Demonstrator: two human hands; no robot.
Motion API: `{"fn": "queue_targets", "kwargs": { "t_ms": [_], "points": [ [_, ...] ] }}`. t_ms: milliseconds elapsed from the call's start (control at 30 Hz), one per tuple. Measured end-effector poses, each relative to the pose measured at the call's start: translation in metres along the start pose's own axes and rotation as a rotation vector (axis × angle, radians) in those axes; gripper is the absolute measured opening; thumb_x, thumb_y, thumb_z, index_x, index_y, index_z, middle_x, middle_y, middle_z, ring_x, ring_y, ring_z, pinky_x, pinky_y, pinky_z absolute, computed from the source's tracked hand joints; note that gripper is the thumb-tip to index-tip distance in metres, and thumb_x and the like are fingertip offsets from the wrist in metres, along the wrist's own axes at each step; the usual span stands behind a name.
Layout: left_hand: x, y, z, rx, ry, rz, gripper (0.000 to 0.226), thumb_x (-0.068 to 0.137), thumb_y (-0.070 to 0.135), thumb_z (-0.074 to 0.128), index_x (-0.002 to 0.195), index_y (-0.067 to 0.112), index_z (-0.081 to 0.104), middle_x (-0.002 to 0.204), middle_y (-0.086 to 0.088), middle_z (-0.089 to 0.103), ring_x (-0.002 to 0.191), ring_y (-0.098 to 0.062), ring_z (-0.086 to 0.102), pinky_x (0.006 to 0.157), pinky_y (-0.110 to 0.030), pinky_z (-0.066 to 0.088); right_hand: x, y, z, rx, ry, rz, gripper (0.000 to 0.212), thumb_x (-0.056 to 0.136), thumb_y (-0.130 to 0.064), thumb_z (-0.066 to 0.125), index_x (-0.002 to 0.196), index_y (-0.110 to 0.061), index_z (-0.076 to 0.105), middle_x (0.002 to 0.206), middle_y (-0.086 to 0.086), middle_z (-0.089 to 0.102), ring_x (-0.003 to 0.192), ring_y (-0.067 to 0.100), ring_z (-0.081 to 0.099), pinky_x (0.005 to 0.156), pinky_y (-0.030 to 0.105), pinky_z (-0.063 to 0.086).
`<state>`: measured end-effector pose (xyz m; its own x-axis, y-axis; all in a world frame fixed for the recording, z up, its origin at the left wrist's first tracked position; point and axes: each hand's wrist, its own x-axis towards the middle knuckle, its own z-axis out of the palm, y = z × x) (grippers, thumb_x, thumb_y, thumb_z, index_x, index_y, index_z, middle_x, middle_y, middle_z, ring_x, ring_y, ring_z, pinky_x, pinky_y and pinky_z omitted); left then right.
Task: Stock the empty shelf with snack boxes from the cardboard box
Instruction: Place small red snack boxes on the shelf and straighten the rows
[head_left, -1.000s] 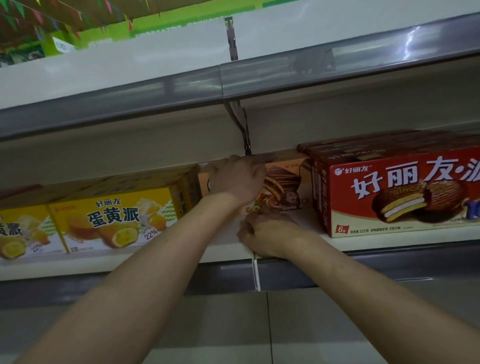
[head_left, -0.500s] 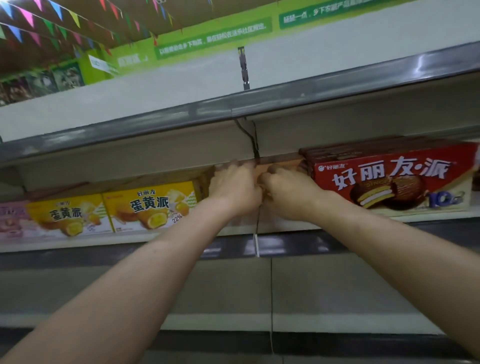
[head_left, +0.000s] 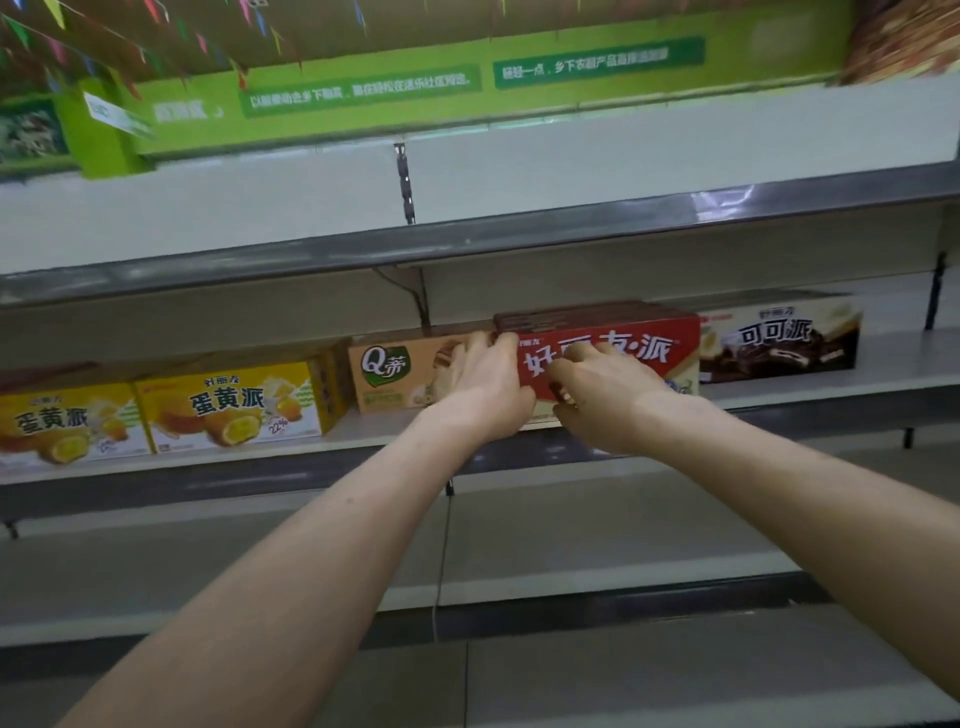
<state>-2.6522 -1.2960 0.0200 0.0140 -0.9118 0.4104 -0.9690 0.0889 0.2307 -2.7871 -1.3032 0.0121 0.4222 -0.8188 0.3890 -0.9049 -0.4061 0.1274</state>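
Grip: my left hand (head_left: 485, 387) curls on red box (head_left: 641, 347) edge; right hand (head_left: 602, 402) unclear.
Hidden: tan box (head_left: 400, 374) end, red lettering.

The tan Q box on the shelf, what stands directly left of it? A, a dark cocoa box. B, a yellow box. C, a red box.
B: a yellow box stands just left of the tan Q box; the red box is on its right.

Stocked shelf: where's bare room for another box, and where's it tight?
Free: the middle shelf right of the dark box, up to the bracket; the upper shelf and lower shelf look bare. Crowded: yellow boxes, tan box and red box packed; left hand at the tan-red seam, right hand on the red front.
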Motion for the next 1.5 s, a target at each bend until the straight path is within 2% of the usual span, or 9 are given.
{"fn": "queue_targets", "kwargs": {
  "t_ms": [367,467,533,600,767,900,1200,1367,1500],
  "points": [
    [0.041,0.02,0.019,0.022,-0.008,-0.04,0.086,0.082,0.039,0.071,0.15,0.025,0.02,0.145,-0.011,0.033,0.134,-0.032,0.032,0.11,-0.054,0.033,0.005,0.081,0.004,-0.004,0.034,0.07,0.054,0.093,-0.03,0.052,0.142,-0.018,0.034,0.141,0.012,0.04,0.128,0.033,0.037,0.102,0.045,0.037],
    [0.068,0.024,0.022,-0.321,0.032,-0.24,0.089,0.083,0.053,0.066,0.151,0.022,0.019,0.141,-0.013,0.043,0.127,-0.029,0.048,0.101,-0.047,0.047,0.022,0.115,0.006,0.047,0.005,0.138,0.068,0.091,-0.046,0.056,0.146,-0.018,0.028,0.146,0.012,0.034,0.133,0.032,0.033,0.107,0.045,0.034],
    [0.082,0.03,0.019,-0.658,0.096,-0.43,0.072,0.095,0.052,0.051,0.149,0.013,0.025,0.099,-0.01,0.064,0.085,-0.02,0.066,0.069,-0.028,0.058,0.035,0.135,0.006,0.221,-0.001,0.237,0.068,0.091,-0.055,0.051,0.145,-0.017,0.031,0.145,0.013,0.037,0.131,0.033,0.037,0.106,0.044,0.037],
    [0.096,0.028,0.018,-0.953,0.084,-0.584,0.052,0.102,0.046,0.039,0.137,0.007,0.04,0.075,-0.008,0.063,0.065,-0.019,0.063,0.062,-0.028,0.057,0.049,0.151,0.004,0.423,0.002,0.303,0.068,0.095,-0.055,0.043,0.148,-0.015,0.029,0.148,0.014,0.037,0.132,0.033,0.04,0.107,0.042,0.037],
    [0.114,0.021,0.029,-1.354,0.062,-0.683,0.065,0.098,0.059,0.037,0.139,0.008,0.04,0.092,-0.018,0.071,0.075,-0.028,0.069,0.061,-0.041,0.057,0.081,0.177,0.005,0.712,-0.087,0.328,0.062,0.101,-0.05,0.033,0.148,-0.009,0.03,0.149,0.014,0.039,0.133,0.031,0.041,0.101,0.034,0.034],
    [0.12,0.018,0.038,-1.409,0.023,-0.684,0.081,0.094,0.068,0.03,0.151,0.012,0.028,0.107,-0.021,0.068,0.091,-0.031,0.068,0.079,-0.047,0.054,0.095,0.185,0.014,0.828,-0.143,0.335,0.06,0.1,-0.052,0.032,0.143,-0.01,0.037,0.137,0.015,0.051,0.119,0.03,0.052,0.084,0.031,0.035],
    [0.131,0.009,0.048,-1.463,-0.039,-0.678,0.084,0.091,0.073,0.03,0.149,0.012,0.032,0.102,-0.019,0.071,0.087,-0.03,0.069,0.072,-0.044,0.053,0.104,0.184,0.034,0.995,-0.086,0.329,0.029,0.1,-0.045,0.038,0.11,-0.019,0.046,0.096,0.009,0.058,0.071,0.016,0.055,0.074,0.029,0.044],
    [0.137,0.004,0.049,-1.538,-0.073,-0.667,0.085,0.09,0.073,0.033,0.151,0.013,0.03,0.116,-0.021,0.068,0.092,-0.031,0.069,0.075,-0.043,0.055,0.108,0.183,0.036,0.993,-0.069,0.371,0.048,0.099,-0.049,0.04,0.132,-0.016,0.048,0.112,0.013,0.064,0.081,0.024,0.061,0.076,0.032,0.048],
    [0.138,0.001,0.049,-1.509,-0.121,-0.65,0.082,0.092,0.07,0.034,0.15,0.011,0.029,0.102,-0.019,0.071,0.082,-0.029,0.07,0.072,-0.04,0.055,0.107,0.18,0.036,0.955,-0.08,0.371,0.046,0.099,-0.046,0.042,0.132,-0.014,0.049,0.097,0.009,0.063,0.069,0.016,0.057,0.068,0.029,0.044]
  ]
}}
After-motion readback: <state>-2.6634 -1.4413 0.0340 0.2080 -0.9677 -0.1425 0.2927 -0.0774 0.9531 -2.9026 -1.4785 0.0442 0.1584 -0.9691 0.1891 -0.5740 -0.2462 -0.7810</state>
